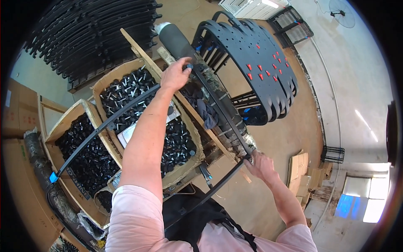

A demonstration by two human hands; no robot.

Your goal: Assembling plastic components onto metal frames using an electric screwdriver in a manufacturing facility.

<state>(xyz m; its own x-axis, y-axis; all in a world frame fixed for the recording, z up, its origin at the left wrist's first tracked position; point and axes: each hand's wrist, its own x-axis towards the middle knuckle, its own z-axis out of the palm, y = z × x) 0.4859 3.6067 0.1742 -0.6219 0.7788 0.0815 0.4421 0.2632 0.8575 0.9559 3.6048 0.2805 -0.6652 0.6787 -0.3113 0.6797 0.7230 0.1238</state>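
A black metal tube frame (222, 107) lies across a padded roll (205, 80), with one side reaching left to a blue-tipped end and the other running back toward my body. My left hand (175, 75) is closed at its far corner, where a small dark round piece (189, 66) shows by the fingertips. At the near right corner, my right hand (261, 166) has its fingers closed around the tube; a dark piece there is partly hidden. Under my left forearm stands a carton (197, 145) of black screw-in feet (128, 86) with metal studs.
A second carton (63, 130) holds small black plastic parts (86, 140). Stacked curved black frames (92, 33) stand at far left. Black panels with red pieces (252, 59) are at far right. Flattened cardboard (297, 172) leans near the right wall. A wooden strip (210, 134) edges the bench.
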